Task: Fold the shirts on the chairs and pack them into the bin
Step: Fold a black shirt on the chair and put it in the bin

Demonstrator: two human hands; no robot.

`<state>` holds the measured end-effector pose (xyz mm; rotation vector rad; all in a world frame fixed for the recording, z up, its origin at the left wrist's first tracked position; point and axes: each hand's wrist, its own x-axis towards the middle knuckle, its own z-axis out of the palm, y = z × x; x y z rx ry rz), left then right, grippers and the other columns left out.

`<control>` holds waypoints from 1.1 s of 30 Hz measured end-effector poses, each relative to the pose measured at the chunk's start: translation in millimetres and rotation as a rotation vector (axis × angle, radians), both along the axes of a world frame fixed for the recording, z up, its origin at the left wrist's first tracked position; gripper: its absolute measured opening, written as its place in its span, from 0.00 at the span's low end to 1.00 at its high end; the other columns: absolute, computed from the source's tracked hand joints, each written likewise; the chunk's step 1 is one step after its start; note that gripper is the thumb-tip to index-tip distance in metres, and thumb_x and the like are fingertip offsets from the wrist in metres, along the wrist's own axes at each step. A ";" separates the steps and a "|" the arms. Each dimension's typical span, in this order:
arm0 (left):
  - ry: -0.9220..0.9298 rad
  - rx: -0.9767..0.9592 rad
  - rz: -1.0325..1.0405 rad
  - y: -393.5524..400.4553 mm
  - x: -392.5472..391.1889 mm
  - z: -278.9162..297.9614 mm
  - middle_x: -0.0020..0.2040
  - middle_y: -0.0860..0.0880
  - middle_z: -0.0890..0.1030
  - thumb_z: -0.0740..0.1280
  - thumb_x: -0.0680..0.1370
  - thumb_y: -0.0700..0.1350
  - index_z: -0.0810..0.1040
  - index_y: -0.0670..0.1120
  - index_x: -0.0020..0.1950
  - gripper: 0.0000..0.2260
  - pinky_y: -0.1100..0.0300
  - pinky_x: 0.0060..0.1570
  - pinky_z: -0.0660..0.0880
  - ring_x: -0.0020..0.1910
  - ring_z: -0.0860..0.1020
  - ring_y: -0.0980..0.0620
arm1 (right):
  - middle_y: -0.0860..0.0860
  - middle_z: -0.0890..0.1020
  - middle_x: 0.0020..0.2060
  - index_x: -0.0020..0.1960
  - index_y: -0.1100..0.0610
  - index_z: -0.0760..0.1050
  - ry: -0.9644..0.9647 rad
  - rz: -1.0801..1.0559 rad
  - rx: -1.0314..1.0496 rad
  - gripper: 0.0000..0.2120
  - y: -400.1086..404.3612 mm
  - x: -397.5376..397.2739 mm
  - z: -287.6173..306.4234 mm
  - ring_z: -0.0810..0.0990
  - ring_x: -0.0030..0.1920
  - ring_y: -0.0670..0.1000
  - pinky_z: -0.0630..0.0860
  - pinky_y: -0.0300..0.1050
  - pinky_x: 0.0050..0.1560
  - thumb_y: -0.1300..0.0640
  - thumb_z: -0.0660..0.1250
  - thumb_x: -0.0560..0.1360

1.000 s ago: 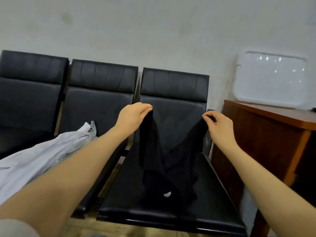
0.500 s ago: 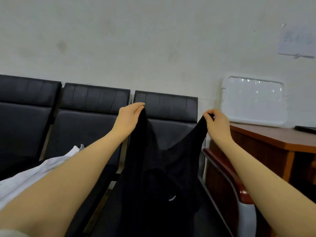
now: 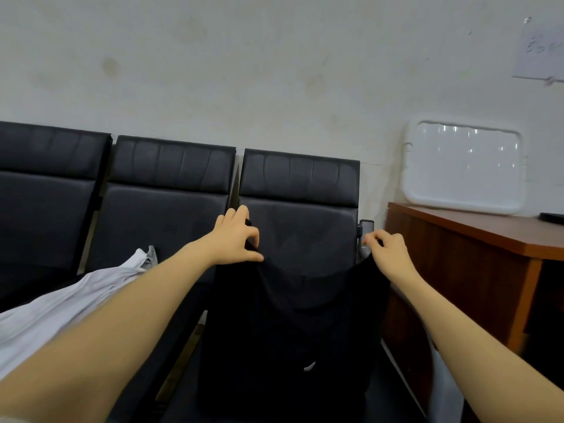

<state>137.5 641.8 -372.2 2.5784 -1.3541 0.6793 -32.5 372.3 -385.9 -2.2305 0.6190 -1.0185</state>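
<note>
A black shirt [image 3: 283, 337] hangs spread in front of the rightmost black chair [image 3: 300, 184], with a small white mark low on its front. My left hand [image 3: 236, 239] pinches its upper left corner. My right hand [image 3: 387, 254] pinches its upper right corner, near the chair's metal armrest post. The cloth sags in a curve between the two hands and its lower part drops out of view. A white shirt [image 3: 61, 303] lies crumpled on the middle chair [image 3: 164, 190], partly behind my left forearm. No bin shows in the frame.
A third black chair [image 3: 42, 178] stands at the far left. A brown wooden desk [image 3: 476, 254] sits right of the chairs, with a white plastic lid or tray [image 3: 464, 166] leaning on the wall and a dark flat object [image 3: 551, 217] at its right edge. A paper [image 3: 543, 50] hangs on the wall.
Both hands have moved apart and lower, stretching the black shirt wider in front of the right chair. The view has tilted up and then slightly back down.
</note>
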 end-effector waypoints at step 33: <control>-0.195 -0.390 0.177 20.5 17.3 -67.8 0.44 0.41 0.71 0.76 0.69 0.41 0.80 0.41 0.43 0.07 0.52 0.38 0.64 0.41 0.70 0.40 | 0.55 0.74 0.41 0.48 0.61 0.67 -0.036 -0.054 -0.093 0.04 7.9 -19.7 -32.7 0.73 0.42 0.55 0.69 0.47 0.38 0.62 0.56 0.81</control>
